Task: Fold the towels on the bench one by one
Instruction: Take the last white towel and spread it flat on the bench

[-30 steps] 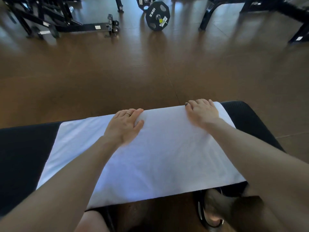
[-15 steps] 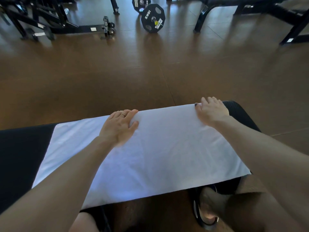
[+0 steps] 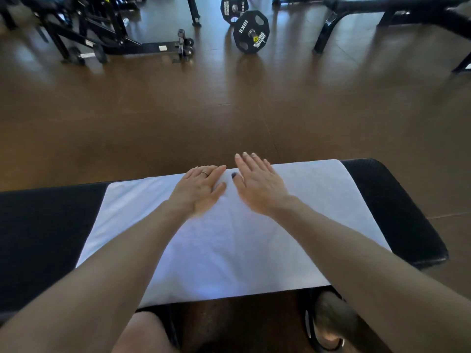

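One towel [image 3: 229, 240]: white, soft fine-napped cloth, rectangular, spread flat across the desk [image 3: 397, 215]. Its long axis runs left to right; the near edge overhangs the desk's near side, the far edge lies along the far side. Surface mostly smooth, with faint creases near the middle.

Desk: black padded top, matte with a fine grain, rounded corner at the right end. Bare padding shows on both sides of the towel.

Hands, two, both bare. Left hand [image 3: 197, 191]: palm down on the towel near its far edge, fingers straight and held close together, thumb out to the right; one thin ring on a finger. Right hand [image 3: 257, 183]: just right of the left, fingers straight and slightly spread, tips reaching past the towel's far edge; thumbnail dark. It looks slightly blurred; whether the palm touches the cloth cannot be told. Neither hand grasps anything. The two thumbs are near each other, not touching.

Floor [image 3: 229, 110]: brown, smooth, slightly glossy, with thin seams.

Far side: one black weight plate [image 3: 251, 31], many-sided, with cut-out grips, marked "10KG", standing on edge; a second plate [image 3: 233, 7] partly in view behind it. Black metal frames [image 3: 102, 29] far left, with small wheels.
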Demonstrator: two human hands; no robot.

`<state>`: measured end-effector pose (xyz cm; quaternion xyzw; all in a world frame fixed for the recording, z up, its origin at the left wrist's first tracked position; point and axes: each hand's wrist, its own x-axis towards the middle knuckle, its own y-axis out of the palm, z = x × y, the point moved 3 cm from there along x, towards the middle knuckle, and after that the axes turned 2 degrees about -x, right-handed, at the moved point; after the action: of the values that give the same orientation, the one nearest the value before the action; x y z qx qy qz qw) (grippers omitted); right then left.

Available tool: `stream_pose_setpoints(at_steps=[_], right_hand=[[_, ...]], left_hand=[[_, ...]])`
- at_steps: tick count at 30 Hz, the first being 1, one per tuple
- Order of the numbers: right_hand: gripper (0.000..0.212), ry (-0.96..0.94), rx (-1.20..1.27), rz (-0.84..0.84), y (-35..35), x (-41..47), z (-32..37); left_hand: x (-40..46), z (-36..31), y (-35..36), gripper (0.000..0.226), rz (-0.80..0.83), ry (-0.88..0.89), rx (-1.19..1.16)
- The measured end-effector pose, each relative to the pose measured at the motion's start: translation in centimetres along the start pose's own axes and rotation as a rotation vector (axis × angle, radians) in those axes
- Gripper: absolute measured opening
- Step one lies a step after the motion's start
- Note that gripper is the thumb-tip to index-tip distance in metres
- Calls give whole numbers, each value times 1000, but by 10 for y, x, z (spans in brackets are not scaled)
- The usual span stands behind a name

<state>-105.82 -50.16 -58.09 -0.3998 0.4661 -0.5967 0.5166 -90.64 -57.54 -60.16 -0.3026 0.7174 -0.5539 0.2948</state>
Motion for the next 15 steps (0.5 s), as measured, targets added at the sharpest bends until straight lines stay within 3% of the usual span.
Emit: stream_pose_setpoints(at_steps=[5,11,13,15], right_hand=[[85,-57,-111,26,37,-9,34],[60,-5,-118,45,37,-5,39],[59,28,-84,-6,33,-3,54],[60,-19,-16,-45,35,2,79]], left_hand=[[-8,46,-9,51,1,-82,-2],[-48,154,-39,57,88,-489,111],[-58,144,-45,58,-58,-491,175],[-65,109,-43,62,-205,-349,116]])
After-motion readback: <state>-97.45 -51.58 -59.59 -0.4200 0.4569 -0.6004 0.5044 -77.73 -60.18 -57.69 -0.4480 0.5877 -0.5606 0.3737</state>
